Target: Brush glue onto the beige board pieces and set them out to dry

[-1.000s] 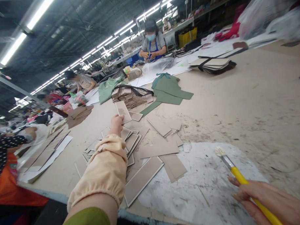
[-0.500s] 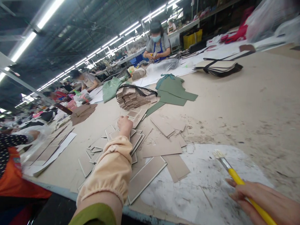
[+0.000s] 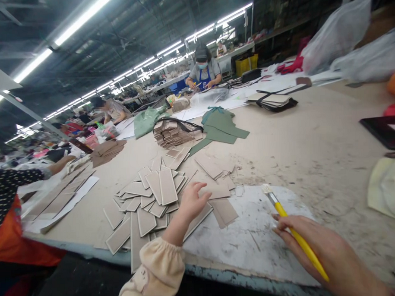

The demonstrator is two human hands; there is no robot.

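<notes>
Overhead, long white tube lights (image 3: 86,20). In the background, a person in grey shirt and blue apron (image 3: 205,74), left of a yellow crate (image 3: 247,65). At right, a flat black rectangular object (image 3: 376,131) below crumpled clear plastic (image 3: 339,41). Mid-table, overlapping flat green sheets (image 3: 221,130); at far left, a black-and-white dotted sleeve (image 3: 20,176) above orange cloth (image 3: 16,245).

"Condition of the left hand (image 3: 193,201)?"
"Back uppermost, fingers (image 3: 196,185) parted, loosely bent; left forearm (image 3: 156,270) slants forward and rightward."
"And the right hand (image 3: 314,239)?"
"Fingers curled into a grip, directed forward-left; right wrist (image 3: 354,270) trailing lower right."
</notes>
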